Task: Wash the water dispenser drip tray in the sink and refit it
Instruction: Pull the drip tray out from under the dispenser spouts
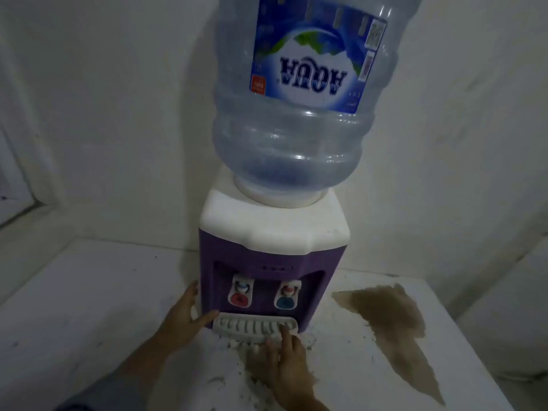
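A purple and white water dispenser stands on a white counter with a large blue-labelled bottle upside down on top. Its white slotted drip tray sits in place at the base, under two taps. My left hand is spread flat against the dispenser's lower left side, thumb near the tray's left end. My right hand lies on the tray's front right edge, fingers on the grille. Whether it grips the tray I cannot tell.
A large brown stain spreads over the counter right of the dispenser. Grit and flaked paint lie in front of the tray. White walls meet in the corner behind. The counter's right edge drops off near the stain.
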